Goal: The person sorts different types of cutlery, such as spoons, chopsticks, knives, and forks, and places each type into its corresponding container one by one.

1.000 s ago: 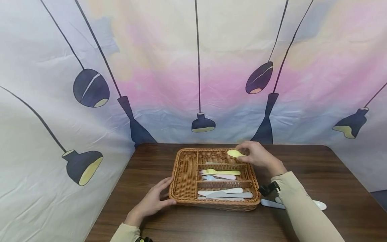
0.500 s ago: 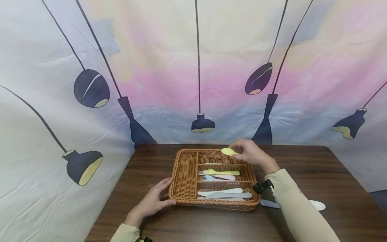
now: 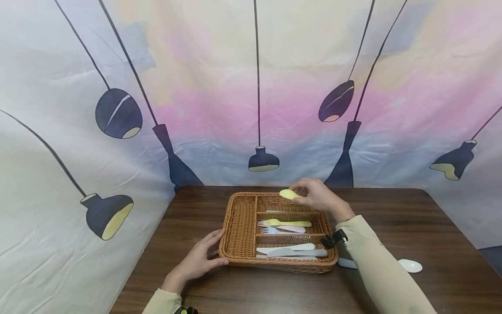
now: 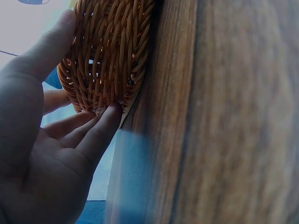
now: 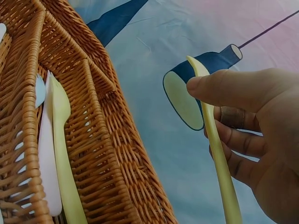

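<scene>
A wicker cutlery basket (image 3: 239, 226) with dividers stands on the wooden table. My left hand (image 3: 200, 257) holds its left front corner, thumb on one side and fingers (image 4: 100, 133) on the other. Above the back compartment, my right hand (image 3: 319, 198) pinches a yellow spoon (image 3: 289, 194) near its bowl. In the right wrist view the handle of that spoon (image 5: 219, 163) slants down past the palm. The middle compartment has a yellow fork (image 3: 292, 223), a pink fork (image 3: 292, 229) and a blue fork (image 3: 270, 230). White and grey knives (image 3: 302, 252) lie in the front one.
Right of the basket, a white spoon (image 3: 410, 265) and a pale blue handle (image 3: 347, 263) lie on the table (image 3: 423, 226), partly hidden by the right sleeve (image 3: 376, 257). A cloth backdrop (image 3: 219, 109) with painted lamps hangs behind the table.
My right hand has moved left over the back of the basket, carrying the yellow spoon with it. The left hand and the basket stay in place.
</scene>
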The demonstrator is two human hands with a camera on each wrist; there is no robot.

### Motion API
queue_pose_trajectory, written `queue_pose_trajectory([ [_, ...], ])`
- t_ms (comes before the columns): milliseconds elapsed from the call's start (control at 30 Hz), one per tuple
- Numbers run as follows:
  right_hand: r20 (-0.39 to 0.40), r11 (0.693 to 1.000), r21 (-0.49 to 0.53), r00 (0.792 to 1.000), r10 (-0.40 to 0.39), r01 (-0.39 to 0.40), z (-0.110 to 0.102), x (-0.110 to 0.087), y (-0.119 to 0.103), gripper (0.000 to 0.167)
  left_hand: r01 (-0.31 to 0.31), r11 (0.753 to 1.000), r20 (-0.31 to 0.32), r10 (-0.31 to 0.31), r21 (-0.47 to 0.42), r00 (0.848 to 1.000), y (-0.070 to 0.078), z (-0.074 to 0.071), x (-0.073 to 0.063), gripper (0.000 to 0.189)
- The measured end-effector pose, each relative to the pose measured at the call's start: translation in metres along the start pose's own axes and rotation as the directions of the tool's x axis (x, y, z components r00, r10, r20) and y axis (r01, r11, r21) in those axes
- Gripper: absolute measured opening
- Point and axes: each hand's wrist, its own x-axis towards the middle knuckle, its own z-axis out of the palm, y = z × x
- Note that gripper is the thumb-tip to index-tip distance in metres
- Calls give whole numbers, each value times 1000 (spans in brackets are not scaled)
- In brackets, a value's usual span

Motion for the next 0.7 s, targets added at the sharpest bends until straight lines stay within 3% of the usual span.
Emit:
queue_pose_trajectory([
  [233, 15, 1000, 10, 999, -29, 29, 6, 7, -1, 33, 25, 1000, 2, -25, -10, 1000, -1, 1, 1, 94],
  [700, 63, 998, 56, 998, 27, -31, 17, 18, -3, 31, 28, 1000, 1, -28, -4, 1000, 0, 1, 0, 94],
])
